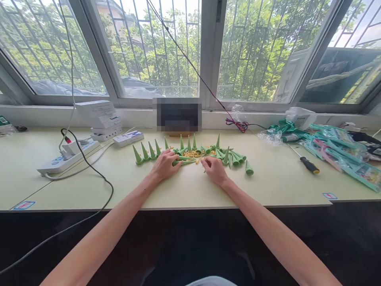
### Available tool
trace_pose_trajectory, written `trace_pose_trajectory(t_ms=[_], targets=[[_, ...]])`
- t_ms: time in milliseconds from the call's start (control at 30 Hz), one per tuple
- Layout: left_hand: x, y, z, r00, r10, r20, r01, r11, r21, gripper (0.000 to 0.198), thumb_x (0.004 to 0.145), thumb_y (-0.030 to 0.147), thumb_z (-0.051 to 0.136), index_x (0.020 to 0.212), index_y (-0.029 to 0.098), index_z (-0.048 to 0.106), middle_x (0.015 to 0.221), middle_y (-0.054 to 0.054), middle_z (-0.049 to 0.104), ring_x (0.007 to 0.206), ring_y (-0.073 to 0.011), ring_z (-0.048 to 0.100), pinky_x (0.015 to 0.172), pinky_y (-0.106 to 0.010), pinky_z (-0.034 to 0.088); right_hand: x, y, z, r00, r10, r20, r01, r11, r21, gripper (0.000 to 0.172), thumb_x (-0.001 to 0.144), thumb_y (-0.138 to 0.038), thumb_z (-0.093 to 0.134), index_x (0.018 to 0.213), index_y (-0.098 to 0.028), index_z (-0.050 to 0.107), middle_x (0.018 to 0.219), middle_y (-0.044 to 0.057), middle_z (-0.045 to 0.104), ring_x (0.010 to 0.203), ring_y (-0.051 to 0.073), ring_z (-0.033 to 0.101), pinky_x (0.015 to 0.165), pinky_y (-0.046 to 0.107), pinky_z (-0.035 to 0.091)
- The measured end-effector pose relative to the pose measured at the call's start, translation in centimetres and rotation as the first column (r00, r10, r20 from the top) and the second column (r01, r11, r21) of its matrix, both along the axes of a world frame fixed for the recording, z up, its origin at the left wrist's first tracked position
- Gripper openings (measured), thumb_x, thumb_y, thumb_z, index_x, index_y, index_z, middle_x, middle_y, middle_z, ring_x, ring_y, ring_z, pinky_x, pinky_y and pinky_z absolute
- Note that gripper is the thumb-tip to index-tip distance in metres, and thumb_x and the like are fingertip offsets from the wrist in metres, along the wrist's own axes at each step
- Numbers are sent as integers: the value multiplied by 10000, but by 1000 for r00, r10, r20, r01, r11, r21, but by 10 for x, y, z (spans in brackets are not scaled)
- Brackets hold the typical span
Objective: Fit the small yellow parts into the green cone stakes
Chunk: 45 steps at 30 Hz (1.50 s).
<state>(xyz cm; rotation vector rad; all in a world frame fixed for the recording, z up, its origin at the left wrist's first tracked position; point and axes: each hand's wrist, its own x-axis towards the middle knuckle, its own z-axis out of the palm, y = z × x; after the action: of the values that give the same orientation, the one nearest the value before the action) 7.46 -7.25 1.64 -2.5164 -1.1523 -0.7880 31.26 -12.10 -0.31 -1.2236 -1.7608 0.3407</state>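
Observation:
My left hand (166,164) rests on the table with its fingers around green cones (186,160) that lie on their sides, tips toward the right. Close by on the right, my right hand (213,167) has its fingers pinched together over the table; whatever they hold is too small to make out. Small yellow-orange pieces (193,153) lie in a pile just beyond both hands. Several green cones (144,152) stand upright in a row left of my left hand. More green cones (235,160) lie jumbled to the right of my right hand, and one (249,169) lies apart.
A power strip (68,157) with cables, stacked white boxes (102,119) and a single white box (128,138) occupy the table's left side. On the right are a screwdriver (309,165) and teal packages (342,149). A blurred dark object (178,115) stands by the window.

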Motion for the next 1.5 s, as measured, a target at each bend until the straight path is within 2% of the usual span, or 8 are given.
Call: trace_pose_trajectory(t_ms=[433,600,767,1033,1167,1267,1400,1500], targets=[[12,-9,1,988,-112,-108,110,994,-20,226,879,325,540,738,200,665,730,-91,635,831,-259,531,827,-433,434,1,2,-2,1000,11,-1,-11,1000,8,277,905,-354,469,691,-191,534,611,-3,548,552,126,463,573,247,362],[20,-15,0,990,-126,-64,128,991,31,179,885,290,526,779,189,629,782,-95,627,853,-258,533,837,-419,445,1,1,-3,1000,22,-18,-22,1000,-14,217,910,-335,473,938,-183,624,699,12,635,552,128,512,592,245,402],[26,-20,-5,992,-125,-13,125,992,3,166,898,304,503,810,185,578,768,-81,611,795,-237,569,719,-361,460,-1,-1,-2,998,51,-35,-52,998,-25,358,930,-344,454,1214,-190,607,821,36,702,541,124,525,622,257,444],[30,-22,-12,992,-107,60,113,988,-107,203,942,375,453,988,196,538,819,-61,671,670,-210,642,613,-305,429,-2,-2,-1,991,133,-1,-133,990,39,324,935,-330,473,1116,-190,702,997,69,734,625,132,580,706,265,477],[31,-22,-11,986,-126,105,141,979,-150,240,955,367,437,1098,198,529,996,-81,691,771,-223,674,678,-319,468,-2,-4,-2,989,144,19,-145,987,63,338,929,-317,482,1181,-204,678,1120,77,707,608,123,555,721,268,480],[31,-23,-10,981,-139,139,162,971,-173,305,970,360,402,1197,191,515,1141,-100,667,933,-239,672,772,-337,494,-2,-6,0,990,134,52,-136,989,54,391,924,-304,483,1280,-216,618,1076,70,716,568,113,513,697,263,470],[30,-23,-10,974,-179,138,205,958,-202,375,990,276,306,1317,170,456,1298,-114,594,1172,-234,586,957,-357,462,-3,-8,3,991,97,96,-101,994,38,454,901,-277,505,1347,-214,559,949,48,727,522,103,485,649,249,446],[30,-21,-11,970,-194,148,224,950,-219,413,987,234,275,1366,156,419,1357,-120,547,1234,-224,541,1016,-362,434,-5,-8,2,990,109,90,-113,993,46,468,897,-264,497,1364,-235,523,1071,58,708,493,95,472,634,251,448]])
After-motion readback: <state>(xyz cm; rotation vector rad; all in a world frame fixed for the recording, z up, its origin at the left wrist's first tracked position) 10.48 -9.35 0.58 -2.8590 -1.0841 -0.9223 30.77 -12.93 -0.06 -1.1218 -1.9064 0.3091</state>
